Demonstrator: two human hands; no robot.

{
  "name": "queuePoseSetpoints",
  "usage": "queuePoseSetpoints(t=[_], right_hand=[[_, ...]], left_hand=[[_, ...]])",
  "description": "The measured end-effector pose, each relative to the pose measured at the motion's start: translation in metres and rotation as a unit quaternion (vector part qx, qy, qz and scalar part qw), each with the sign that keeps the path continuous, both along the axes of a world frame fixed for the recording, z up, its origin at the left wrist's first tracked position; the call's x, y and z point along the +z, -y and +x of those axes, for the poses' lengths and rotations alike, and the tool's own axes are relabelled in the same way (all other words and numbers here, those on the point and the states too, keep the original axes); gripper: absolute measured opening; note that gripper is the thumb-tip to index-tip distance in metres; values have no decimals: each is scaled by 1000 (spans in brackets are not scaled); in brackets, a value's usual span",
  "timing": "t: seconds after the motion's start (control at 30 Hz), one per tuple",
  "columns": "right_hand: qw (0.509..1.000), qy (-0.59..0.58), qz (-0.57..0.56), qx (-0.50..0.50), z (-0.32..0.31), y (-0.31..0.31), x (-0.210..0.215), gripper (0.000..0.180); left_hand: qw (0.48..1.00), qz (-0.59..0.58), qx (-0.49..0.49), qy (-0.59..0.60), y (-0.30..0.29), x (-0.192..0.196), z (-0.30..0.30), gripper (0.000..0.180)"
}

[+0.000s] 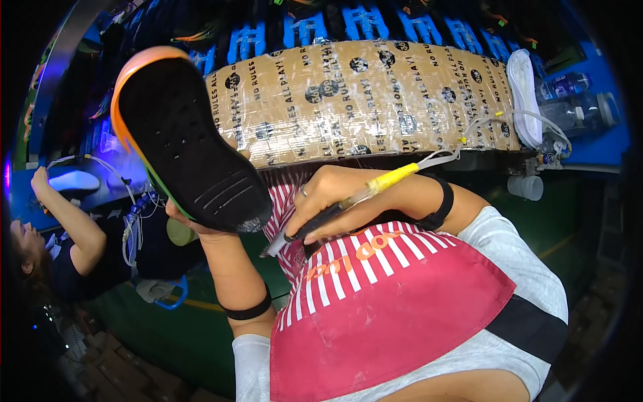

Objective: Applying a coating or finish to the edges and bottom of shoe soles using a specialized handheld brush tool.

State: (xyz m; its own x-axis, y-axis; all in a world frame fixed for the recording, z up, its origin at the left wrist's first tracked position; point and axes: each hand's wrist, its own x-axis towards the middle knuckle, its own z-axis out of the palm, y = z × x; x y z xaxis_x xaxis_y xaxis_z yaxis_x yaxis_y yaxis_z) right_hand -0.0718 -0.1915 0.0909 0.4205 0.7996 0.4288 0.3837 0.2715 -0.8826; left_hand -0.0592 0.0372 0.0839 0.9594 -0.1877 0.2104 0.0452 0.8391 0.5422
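Observation:
My left hand (194, 224) grips a shoe sole (177, 127) from beneath, raised on the left with its black inner side facing up. The sole's side wall shades from orange to green, and its lower end looks wet and shiny. Most of my left fingers are hidden behind it. Closed round a glue brush (333, 212), my right hand (325, 194) is in front of my striped apron. Yellow tape wraps the brush's rear end, where a thin clear tube (442, 158) joins it. The pale bristles point down left, just below the sole's lower end and apart from it.
A printed cardboard sheet (295, 100) covers the bench ahead. On its right end lies a white sole (524, 100), beside plastic bottles (569, 114). A white cup (526, 187) hangs below. Blue racks (305, 30) line the back. At left, a co-worker's arm (80, 224) reaches toward another white sole (75, 181).

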Motion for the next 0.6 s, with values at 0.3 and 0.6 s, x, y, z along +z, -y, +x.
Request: queuePoseSetpoints(t=[0.3, 0.6], right_hand=[[995, 91, -19, -44, 2, 3, 1, 21], [979, 194, -60, -27, 4, 3, 0, 22]], left_hand=[[983, 110, -98, -111, -8, 10, 6, 66], [940, 195, -182, -213, 8, 19, 22, 45]])
